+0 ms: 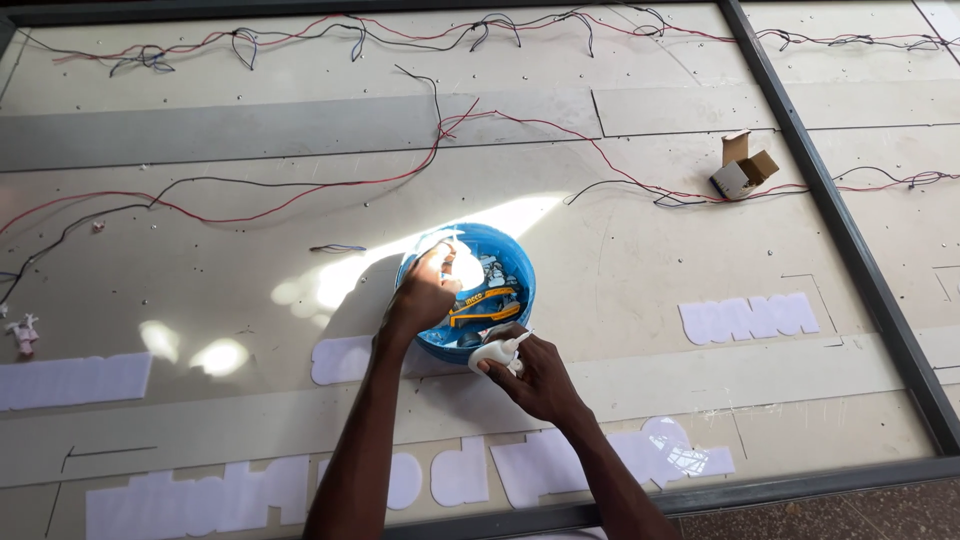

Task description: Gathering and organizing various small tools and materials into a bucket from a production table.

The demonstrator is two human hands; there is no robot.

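Note:
A round blue plastic bowl [518, 262] sits on a large flat panel and holds tools, among them a yellow and black cutter [482, 308]. My left hand [420, 297] reaches into the bowl at its left side, fingers closed around a small item I cannot make out. My right hand [535, 378] is at the bowl's near rim, gripping a small white squeeze bottle [497, 350] with its nozzle pointing up and right.
Red and black wires [300, 195] snake across the panel. A small open cardboard box [742, 168] lies at the upper right. White cut-out letter shapes [748, 318] lie along the near part. A dark metal frame [850, 250] borders the panel on the right and front.

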